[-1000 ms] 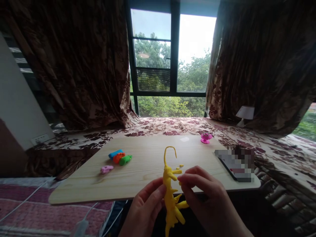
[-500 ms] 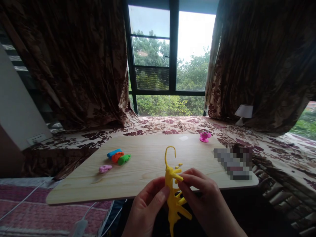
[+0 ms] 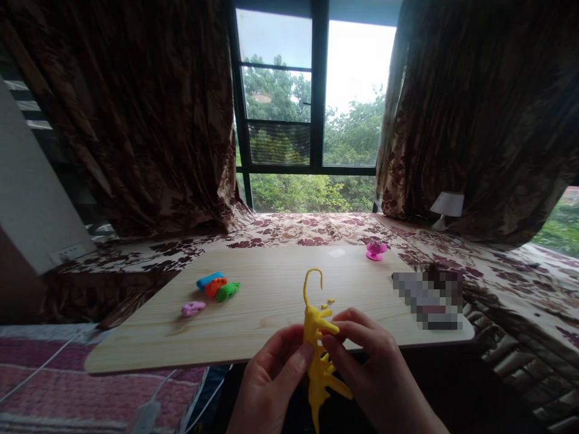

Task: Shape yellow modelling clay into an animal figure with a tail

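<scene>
A yellow modelling clay figure [image 3: 316, 384] hangs upright between my hands over the table's near edge. Its long thin tail curls into a hook at the top, several stubby limbs stick out to the right, and the lower end tapers to a point. My left hand [image 3: 277, 374] grips the body from the left, thumb pressed on its side. On the other side, the thumb and forefinger of my right hand [image 3: 368, 349] pinch at the limbs just below the upper pair; the fingertips partly hide that spot. Small yellow clay bits [image 3: 327, 303] lie on the table beyond.
On the wooden table [image 3: 262, 313], blue [image 3: 209, 280], orange [image 3: 216, 288], green [image 3: 228, 292] and pale pink clay lumps [image 3: 193, 309] sit at left. A bright pink clay piece [image 3: 375, 250] stands at the far right edge. A blurred-out object [image 3: 427, 301] lies near the right corner.
Both hands stay around the yellow figure. The upper limb beside my right fingertips now reaches slightly further right and lower, and the right fingers have shifted a little. Everything else is unchanged.
</scene>
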Demonstrator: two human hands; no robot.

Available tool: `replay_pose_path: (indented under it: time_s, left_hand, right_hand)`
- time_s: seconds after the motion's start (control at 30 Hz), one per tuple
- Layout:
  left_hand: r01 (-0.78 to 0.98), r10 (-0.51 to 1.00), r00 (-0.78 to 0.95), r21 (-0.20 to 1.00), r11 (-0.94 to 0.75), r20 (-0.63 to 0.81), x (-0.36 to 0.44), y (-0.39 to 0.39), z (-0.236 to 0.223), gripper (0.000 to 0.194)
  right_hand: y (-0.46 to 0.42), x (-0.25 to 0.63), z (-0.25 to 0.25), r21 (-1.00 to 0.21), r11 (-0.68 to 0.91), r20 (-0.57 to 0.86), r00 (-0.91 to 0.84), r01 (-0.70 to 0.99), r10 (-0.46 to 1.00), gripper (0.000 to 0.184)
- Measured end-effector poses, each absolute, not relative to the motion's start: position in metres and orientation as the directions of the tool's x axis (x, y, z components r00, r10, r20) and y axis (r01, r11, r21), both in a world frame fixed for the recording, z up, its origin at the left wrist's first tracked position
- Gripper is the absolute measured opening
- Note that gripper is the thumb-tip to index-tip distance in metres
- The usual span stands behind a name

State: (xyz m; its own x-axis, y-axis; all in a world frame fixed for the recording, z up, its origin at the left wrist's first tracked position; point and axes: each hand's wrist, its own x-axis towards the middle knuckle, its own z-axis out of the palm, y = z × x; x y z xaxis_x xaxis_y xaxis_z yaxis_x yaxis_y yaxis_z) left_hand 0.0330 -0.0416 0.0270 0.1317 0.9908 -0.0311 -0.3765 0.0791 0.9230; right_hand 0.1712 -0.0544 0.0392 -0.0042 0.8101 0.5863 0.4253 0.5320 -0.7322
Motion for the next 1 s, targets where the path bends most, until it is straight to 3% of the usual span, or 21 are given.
replay_pose_path:
  time_s: [0.43,0.7,1.0]
  left_hand:
    - [-0.388,0.994,0.111,0.921,0.037,0.007,0.038,-0.042,0.025,0.032]
    - [-0.458,0.976,0.199,0.871,0.176,-0.092,0.039,-0.037,0.015,0.040]
    - [-0.415,0.985,0.164,0.903,0.110,-0.044,0.038,-0.042,0.021,0.032]
  right_hand:
    - [-0.055,0.172,0.038,-0.757,0.497,0.557,0.021,0.424,0.830,0.013]
    - [-0.058,0.171,0.035,-0.774,0.525,0.576,0.049,0.353,0.816,0.021]
    - [-0.056,0.173,0.036,-0.762,0.530,0.579,0.023,0.373,0.815,0.010]
